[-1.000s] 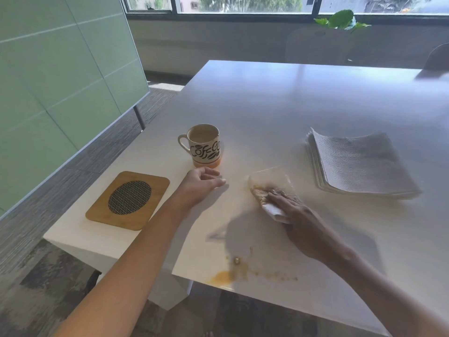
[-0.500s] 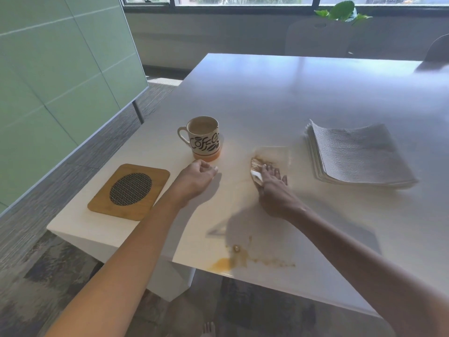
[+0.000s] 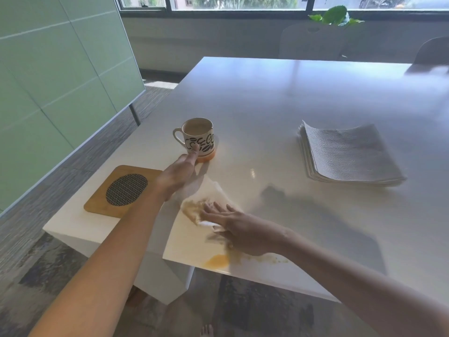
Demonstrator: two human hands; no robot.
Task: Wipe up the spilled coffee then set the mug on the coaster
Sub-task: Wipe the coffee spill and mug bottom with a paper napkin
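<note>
Right hand (image 3: pixel 239 229) flat on stained paper towel (image 3: pixel 206 203)

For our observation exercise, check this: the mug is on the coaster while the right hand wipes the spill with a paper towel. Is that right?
Not quite. The head view shows the mug on the bare table, beyond the coaster, which holds nothing. The rest stands: the right hand presses a paper towel over the spill.

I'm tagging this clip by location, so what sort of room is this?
Probably an office meeting room or break area, not a home kitchen. Pointers: the large white table, the pale green glass partition wall, grey chairs along a wide window, and striped grey carpet tiles.
</note>
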